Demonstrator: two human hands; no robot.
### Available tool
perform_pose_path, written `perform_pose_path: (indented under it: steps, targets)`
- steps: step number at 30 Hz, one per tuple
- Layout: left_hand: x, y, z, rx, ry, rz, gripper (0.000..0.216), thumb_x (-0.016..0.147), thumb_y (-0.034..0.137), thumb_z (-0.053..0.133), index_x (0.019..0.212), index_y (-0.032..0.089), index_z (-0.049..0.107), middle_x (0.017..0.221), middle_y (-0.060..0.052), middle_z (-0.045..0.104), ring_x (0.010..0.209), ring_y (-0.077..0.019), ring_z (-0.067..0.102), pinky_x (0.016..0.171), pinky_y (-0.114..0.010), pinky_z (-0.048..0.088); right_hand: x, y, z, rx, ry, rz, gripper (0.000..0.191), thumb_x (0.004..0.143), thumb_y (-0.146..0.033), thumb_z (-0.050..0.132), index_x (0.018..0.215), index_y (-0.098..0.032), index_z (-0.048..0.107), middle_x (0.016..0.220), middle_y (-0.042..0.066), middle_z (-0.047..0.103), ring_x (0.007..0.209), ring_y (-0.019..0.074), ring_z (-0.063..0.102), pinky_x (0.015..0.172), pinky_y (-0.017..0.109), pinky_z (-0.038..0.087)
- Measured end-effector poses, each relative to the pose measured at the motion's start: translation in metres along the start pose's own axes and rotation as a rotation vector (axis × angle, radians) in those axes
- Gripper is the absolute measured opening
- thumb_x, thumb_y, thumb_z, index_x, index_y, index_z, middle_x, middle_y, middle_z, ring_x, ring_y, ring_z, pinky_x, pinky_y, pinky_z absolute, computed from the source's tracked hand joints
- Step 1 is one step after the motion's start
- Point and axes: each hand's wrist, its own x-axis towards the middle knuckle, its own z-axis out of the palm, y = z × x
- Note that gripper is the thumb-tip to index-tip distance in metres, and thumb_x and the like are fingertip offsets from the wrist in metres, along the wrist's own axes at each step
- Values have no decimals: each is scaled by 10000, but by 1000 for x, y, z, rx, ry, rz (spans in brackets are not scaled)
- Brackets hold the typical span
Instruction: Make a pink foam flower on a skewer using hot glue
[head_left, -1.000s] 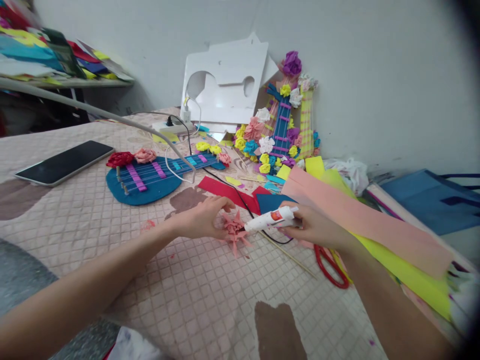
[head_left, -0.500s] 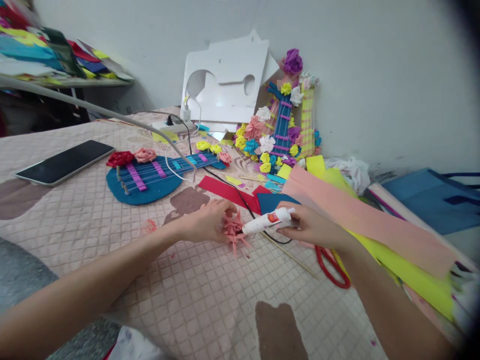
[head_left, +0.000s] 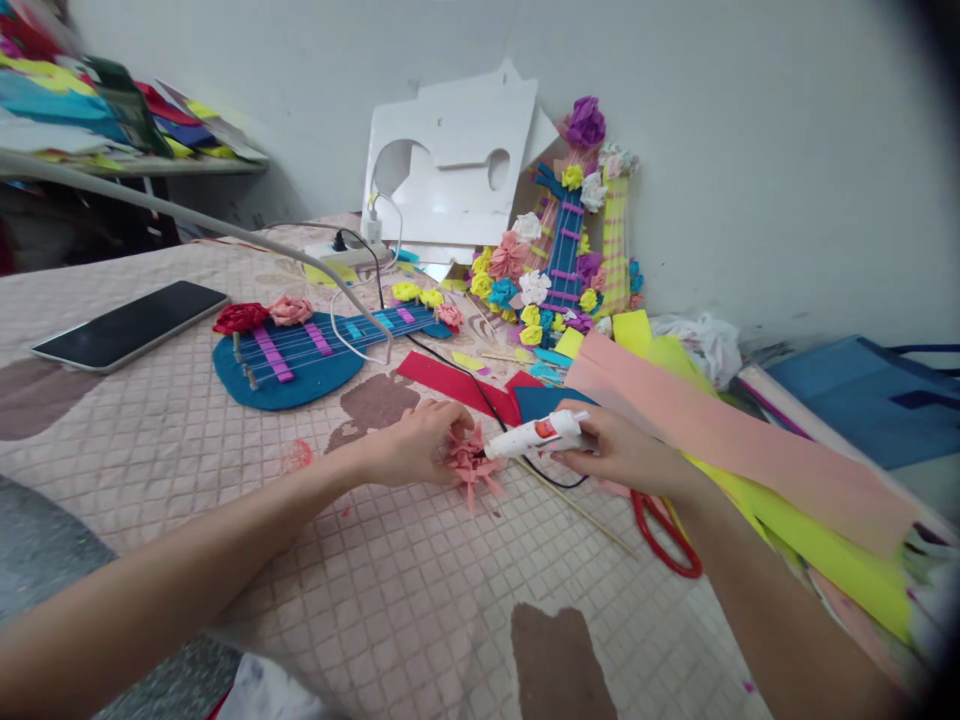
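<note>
Between my hands lies a pink crepe paper flower [head_left: 472, 465] with narrow, spread petals. My left hand [head_left: 420, 440] is closed on its left edge, fingers bent around the paper. A white hot glue gun [head_left: 529, 438] is gripped by my right hand [head_left: 611, 445], its dark nozzle pointing left at the flower's middle. Whether the tip touches the paper, I cannot tell. A thin wooden stick [head_left: 577, 510] and a black cord [head_left: 487, 400] run close by. Red-handled scissors [head_left: 667, 540] lie beneath my right forearm.
A blue paper guitar [head_left: 300, 375] with paper roses lies at left, near a tablet [head_left: 135, 322]. Flower-covered guitars [head_left: 566, 250] lean on the wall. Pink paper [head_left: 720, 440] and yellow paper [head_left: 832, 550] spread at right. A white cable [head_left: 225, 215] crosses the upper left.
The glue gun and my right hand have shifted very slightly up. My left hand stays on the flower.
</note>
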Motion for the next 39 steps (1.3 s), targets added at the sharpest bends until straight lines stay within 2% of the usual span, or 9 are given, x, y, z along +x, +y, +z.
perform_pose_path:
  steps: [4,10,14,20,23,27,31,35,39]
  targets:
    - [0,-1,1,-6,3,2,423,712,419,672,1039,189,531,1051,-72,591,990,-241,518,816,-337,399,-1,1,-1,35,34,23,121,791,-297,576,848,-199,535,739,-16,517,633,133,489,538,235,361]
    - [-1,-2,1,-18,18,-13,464,670,359,701,1065,189,526,1060,-71,582,997,-242,517,792,-318,409,-2,15,-7,151,109,117,246,789,-384,596,938,-188,583,745,1,554,633,152,509,524,249,380]
    - [-1,0,0,-29,16,-29,445,686,412,685,1042,191,533,1041,-73,588,965,-238,527,783,-323,409,-2,12,-8,170,77,143,274,766,-395,616,937,-182,590,735,-2,568,638,155,519,525,250,384]
    - [-1,0,0,-23,-4,-37,477,685,435,697,1059,194,523,1045,-71,597,1003,-252,516,799,-334,400,-1,6,-2,111,-15,54,166,776,-316,595,872,-187,555,773,-7,535,669,138,508,569,238,408]
    - [0,0,0,-19,-4,-36,480,685,450,699,1050,192,524,1050,-72,599,1008,-257,515,807,-340,399,2,8,1,118,-31,24,154,783,-278,585,903,-191,544,818,-2,532,692,136,511,578,232,412]
    - [0,0,1,-21,4,-29,468,689,440,694,1045,186,524,1052,-77,598,1015,-261,515,817,-347,405,2,7,-1,142,-29,39,159,767,-288,615,877,-192,552,779,-11,529,661,131,504,552,228,403]
    - [-1,-5,-5,-61,-10,-12,526,664,407,710,1094,184,505,1095,-85,578,1016,-253,527,832,-350,417,2,14,-9,263,98,116,284,770,-394,639,956,-183,600,780,16,605,697,177,562,583,275,441]
    - [-2,-15,-13,-93,10,28,565,643,374,722,1119,184,484,1129,-89,564,1029,-241,534,862,-354,420,15,31,-21,365,367,147,430,725,-436,683,1041,-152,614,983,80,666,889,252,607,724,340,479]
    - [-1,-23,-18,-57,41,-9,563,641,361,719,1120,174,488,1106,-89,584,995,-238,556,834,-356,434,48,46,-31,180,570,186,413,745,-433,624,1007,-114,632,939,97,682,821,242,623,686,330,480]
